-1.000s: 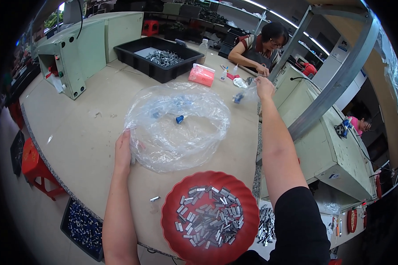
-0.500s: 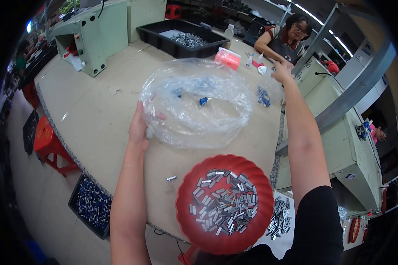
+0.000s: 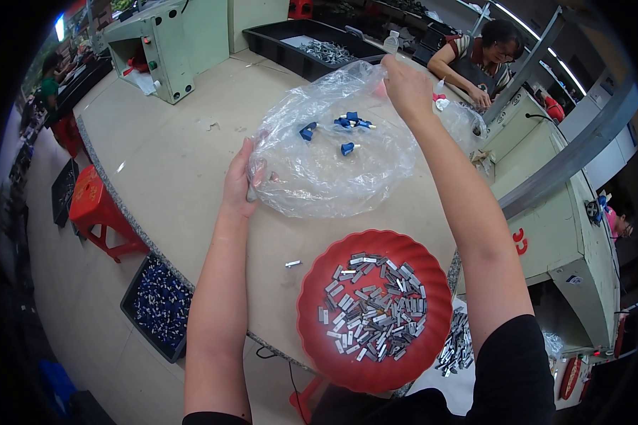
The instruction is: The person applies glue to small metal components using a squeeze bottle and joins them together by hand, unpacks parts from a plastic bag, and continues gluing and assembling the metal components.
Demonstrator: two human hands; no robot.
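Observation:
A large clear plastic bag (image 3: 290, 180) lies spread over the table in front of me. My left hand (image 3: 242, 178) is closed on its left edge, fingers partly behind the film. My right hand (image 3: 408, 88) is raised at the bag's far right, fingers closed on its rim. Several small blue parts with pale tips (image 3: 353, 121) show within the bag's outline, along with a single blue part (image 3: 348, 149) nearer me and another blue part (image 3: 308, 132) to the left. Closer to me, a red scalloped bowl (image 3: 312, 283) holds many small grey metal pieces (image 3: 376, 312).
One loose metal piece (image 3: 293, 264) lies left of the bowl. A black tray (image 3: 276, 46) of metal parts stands at the back. A smaller clear bag (image 3: 468, 120) is at the right edge, near a seated person (image 3: 482, 60). A metal post (image 3: 546, 188) slants at right.
My right hand has come left from beside the seated person to the large bag's rim. More blue parts show in the large bag; the blue cluster at the right is gone from there.

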